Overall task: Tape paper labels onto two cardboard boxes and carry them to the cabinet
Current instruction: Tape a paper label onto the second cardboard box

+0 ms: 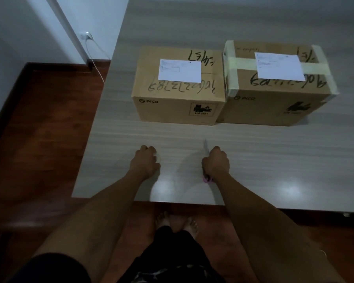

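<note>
The right hand (215, 161) is curled round a pair of scissors (206, 149): the pale blade sticks out past the knuckles and points away toward the far side, while a pink handle loop shows under the wrist on the near side, so the long axis of the scissors runs near to far. The left hand (146, 160) is curled too, knuckles down on the tabletop (274, 156), with something small and pale just under the fingers; what it is cannot be told. The two hands lie level with each other, apart, near the front edge.

Farther back stand two cardboard boxes, side by side and touching. The left box (178, 103) is plain, with black handwriting on its top and a printed mark on its near face. One white paper label (179, 70) lies on its top, long side running left to right. The right box (274, 101) has pale tape (313, 67) in bands across its top and down its left and right edges. It also bears one white paper label (280, 65), lying the same way, over the tape band.

Left of the tabletop is a dark wooden floor (39, 123), and a white cable (95, 58) runs down from a wall socket (85, 35) at the far left. The person's bare feet show below the front edge.
</note>
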